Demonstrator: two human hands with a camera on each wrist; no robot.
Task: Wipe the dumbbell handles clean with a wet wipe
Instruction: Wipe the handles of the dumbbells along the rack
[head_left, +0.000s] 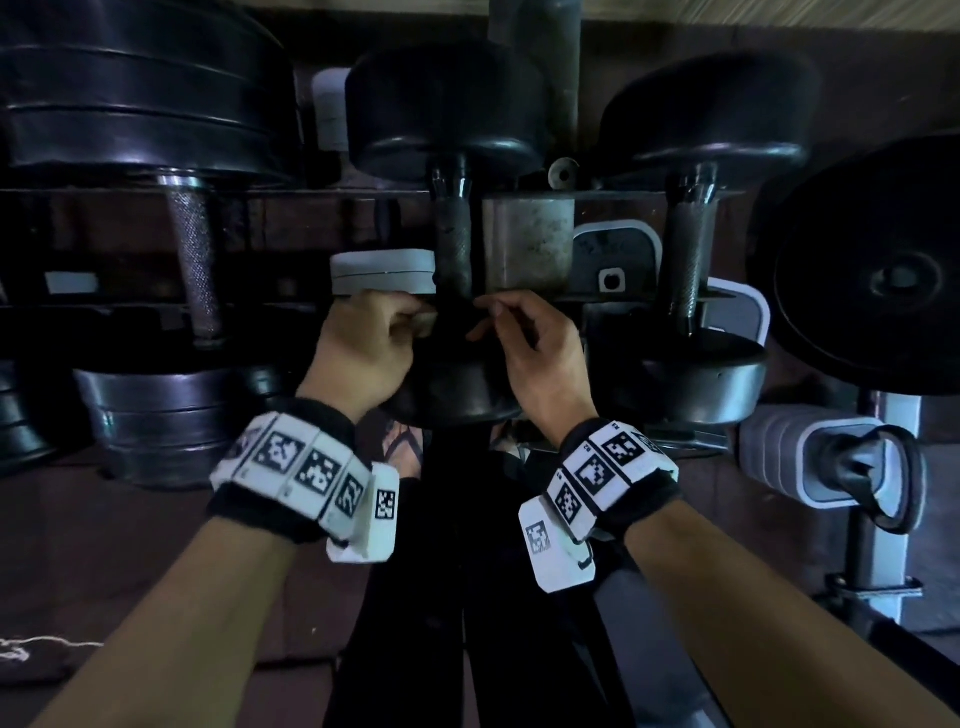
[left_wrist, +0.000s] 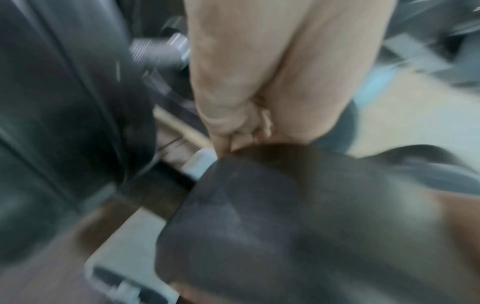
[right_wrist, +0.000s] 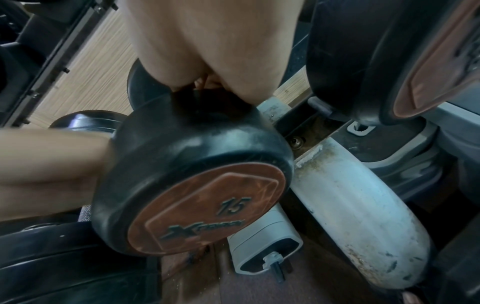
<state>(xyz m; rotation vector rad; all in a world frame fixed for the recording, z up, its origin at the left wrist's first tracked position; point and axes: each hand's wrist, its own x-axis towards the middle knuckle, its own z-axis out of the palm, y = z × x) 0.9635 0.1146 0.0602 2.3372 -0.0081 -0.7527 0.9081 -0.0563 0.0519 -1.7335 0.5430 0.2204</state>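
- Gym storage fills the head view: a metal rack (head_left: 527, 244) carries black dumbbells, with stacked weight plates (head_left: 140, 98) at 10 o'clock and a large plate (head_left: 878, 270) at 3 o'clock.
- Centre: the 15 dumbbell (head_left: 452, 130) lies across the rack rails, its knurled handle (head_left: 453, 244) running from 12 to 6 o'clock; the near head bears a copper-toned cap marked "15" (right_wrist: 207, 207).
- My left hand (head_left: 363, 348) sits at the handle's lower end, at 9 o'clock of it, fingers curled and pressed together; a pale scrap (head_left: 427, 323) shows at the fingertips, but I cannot tell whether it is the wet wipe.
- My right hand (head_left: 530, 348) sits at 3 o'clock of the same spot, thumb and forefinger brought together just beside the handle; what they pinch, if anything, I cannot tell.
- A second dumbbell (head_left: 701, 156) rests at 2 o'clock, well apart from both hands.
- Left wrist view: blurred.
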